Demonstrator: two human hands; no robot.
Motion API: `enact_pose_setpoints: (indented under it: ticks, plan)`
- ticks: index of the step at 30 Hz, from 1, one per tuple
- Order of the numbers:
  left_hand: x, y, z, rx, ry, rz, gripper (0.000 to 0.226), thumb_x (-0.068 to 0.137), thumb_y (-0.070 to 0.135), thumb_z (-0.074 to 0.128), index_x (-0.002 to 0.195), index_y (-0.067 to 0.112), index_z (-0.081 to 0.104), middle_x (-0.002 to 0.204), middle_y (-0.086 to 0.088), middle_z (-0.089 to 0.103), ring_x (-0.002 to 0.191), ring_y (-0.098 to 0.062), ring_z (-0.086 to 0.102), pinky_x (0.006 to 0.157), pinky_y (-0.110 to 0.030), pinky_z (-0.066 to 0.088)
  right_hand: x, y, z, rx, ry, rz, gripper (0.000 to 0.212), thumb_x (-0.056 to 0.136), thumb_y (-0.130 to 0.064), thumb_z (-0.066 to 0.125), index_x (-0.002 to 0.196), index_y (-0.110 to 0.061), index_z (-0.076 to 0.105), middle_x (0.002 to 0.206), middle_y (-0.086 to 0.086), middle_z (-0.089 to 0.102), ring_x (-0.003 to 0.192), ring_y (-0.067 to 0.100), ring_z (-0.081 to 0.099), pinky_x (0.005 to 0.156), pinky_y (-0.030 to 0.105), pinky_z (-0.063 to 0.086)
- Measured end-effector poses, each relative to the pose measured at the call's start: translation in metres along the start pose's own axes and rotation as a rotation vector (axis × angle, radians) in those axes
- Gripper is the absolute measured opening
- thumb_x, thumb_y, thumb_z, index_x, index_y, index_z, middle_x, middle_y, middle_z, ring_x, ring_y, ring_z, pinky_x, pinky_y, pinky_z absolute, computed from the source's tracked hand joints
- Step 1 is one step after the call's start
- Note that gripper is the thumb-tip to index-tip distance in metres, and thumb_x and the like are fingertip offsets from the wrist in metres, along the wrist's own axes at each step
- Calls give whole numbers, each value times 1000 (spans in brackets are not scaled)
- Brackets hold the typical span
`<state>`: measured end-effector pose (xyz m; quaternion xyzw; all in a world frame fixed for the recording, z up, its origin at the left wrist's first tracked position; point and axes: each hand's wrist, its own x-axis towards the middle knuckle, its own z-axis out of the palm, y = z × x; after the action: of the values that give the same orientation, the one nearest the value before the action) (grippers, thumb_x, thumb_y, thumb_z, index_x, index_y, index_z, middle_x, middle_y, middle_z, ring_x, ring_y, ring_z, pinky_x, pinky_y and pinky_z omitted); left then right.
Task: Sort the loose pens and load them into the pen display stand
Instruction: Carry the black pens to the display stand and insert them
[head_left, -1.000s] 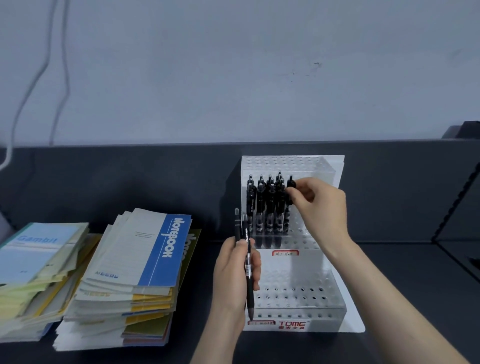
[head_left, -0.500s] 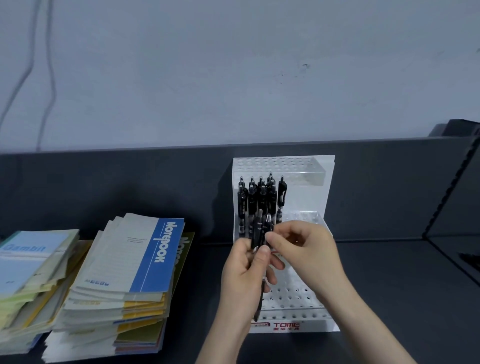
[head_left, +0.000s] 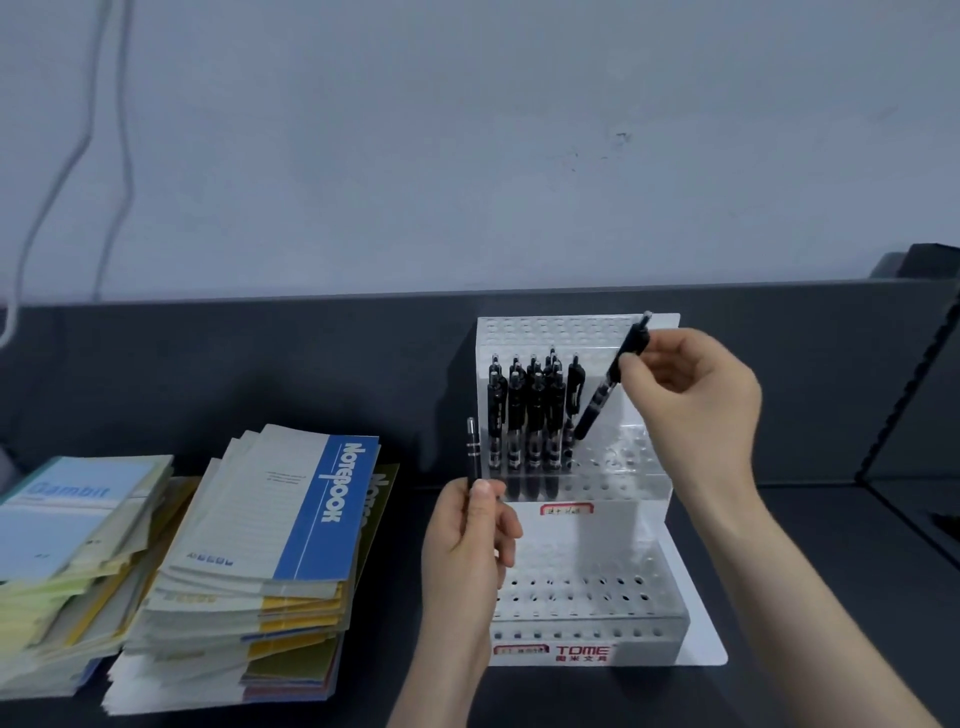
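Head view is showing the right hand (head_left: 691, 400) pinching a black pen (head_left: 605, 392) high on its barrel, the fingers (head_left: 636, 364) clamping it just below the clip. The pen is tilting, with its tip pointing down at the middle tier of the pen display stand (head_left: 623, 587), just beside the right end of the row of loaded pens (head_left: 524, 415). The left hand (head_left: 467, 545) is gripping a second pen (head_left: 471, 452) upright at the stand's left edge, with its fingers curling round the lower barrel. The stand is sitting on the dark table (head_left: 831, 571), to the right of two notebook stacks (head_left: 291, 514).

Handling, as a judgement:
- Each pen is likely light, stiff and smooth plastic. A two-finger pinch is probably enough.
- Holding high on the barrel is leaving the tip free to find a hole. A grip nearer the middle would likely give steadier aim.
- The stand looks like thin clear plastic, so it may be light enough to slide under a hard push.

Hidden or unclear:
- Whether the tilted pen's tip is already entering a hole cannot be told, because the clear tiers and reflections are blurring the hole pattern.
- The left palm is covering the second pen's lower half, so whether that hand is holding more than one pen cannot be told.
- The small red-bordered labels on the stand are unreadable.
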<state>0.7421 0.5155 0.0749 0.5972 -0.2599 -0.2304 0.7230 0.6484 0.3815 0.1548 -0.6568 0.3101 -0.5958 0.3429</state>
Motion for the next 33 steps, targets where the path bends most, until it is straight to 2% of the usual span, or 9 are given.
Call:
enact_pose_setpoints:
  ticks: [6, 11, 18, 20, 23, 26, 28, 31, 33]
  plan:
    - [-1, 0, -4, 22, -5, 14, 24, 101, 26, 41, 94, 16, 62, 62, 3, 56, 50, -7, 42, 45, -16, 32, -4, 17, 15, -161, -85, -29, 10, 79, -13, 71, 86, -20, 69, 74, -16, 66, 68, -2, 62, 68, 8, 49]
    - [-1, -2, -5, 29, -5, 3, 25, 101, 26, 42, 92, 17, 63, 61, 3, 54, 51, -6, 41, 45, -16, 33, -12, 29, 20, -297, -147, -44, 7, 81, -14, 70, 87, -17, 70, 72, -14, 66, 69, 1, 63, 73, 25, 54]
    - [-1, -2, -2, 5, -20, -19, 25, 101, 26, 43, 93, 16, 63, 61, 2, 54, 50, -6, 41, 43, -15, 32, -20, 28, 27, -393, -132, -112, 4, 82, -14, 69, 86, -14, 70, 67, -12, 63, 66, 8, 63, 70, 30, 54]
    - [-2, -1, 0, -14, -30, -27, 26, 101, 26, 42, 92, 15, 64, 60, 1, 53, 49, -6, 40, 42, -15, 31, -19, 29, 26, -380, -136, -89, 6, 82, -15, 70, 88, -15, 71, 70, -13, 64, 67, 5, 63, 71, 28, 55]
    - [-2, 2, 1, -48, -45, -63, 30, 103, 25, 39, 91, 13, 63, 59, 1, 53, 47, -7, 38, 41, -17, 29, -21, 31, 18, -327, -148, -15, 10, 81, -19, 73, 92, -19, 72, 76, -18, 66, 67, -3, 63, 72, 18, 53]
    - [-1, 4, 0, -48, -73, -74, 30, 103, 22, 38, 92, 11, 63, 60, 1, 54, 48, -7, 38, 43, -19, 28, -34, 28, 8, -239, -123, 49, 11, 81, -21, 74, 91, -23, 73, 74, -18, 68, 71, -3, 64, 69, 13, 51]
    - [-1, 4, 1, -28, -112, -47, 29, 103, 21, 39, 90, 9, 63, 60, 1, 52, 50, -7, 38, 45, -19, 28, -45, 21, 6, -164, -201, 79, 7, 81, -20, 74, 85, -25, 73, 70, -14, 70, 69, 0, 65, 68, 16, 52]
    - [-3, 4, 5, 7, -206, -14, 27, 102, 18, 42, 88, 6, 62, 60, 1, 50, 51, -7, 39, 45, -16, 30, -60, 10, 8, -87, -431, 135, 10, 82, -18, 72, 76, -27, 72, 67, -10, 70, 66, 4, 66, 66, 17, 52]
    - [-3, 4, 7, 41, -249, -12, 26, 102, 17, 42, 89, 9, 63, 60, 2, 51, 51, -7, 40, 45, -17, 31, -63, 10, 8, -70, -462, 163, 10, 81, -17, 72, 75, -24, 70, 66, -6, 70, 66, 7, 67, 66, 20, 52]
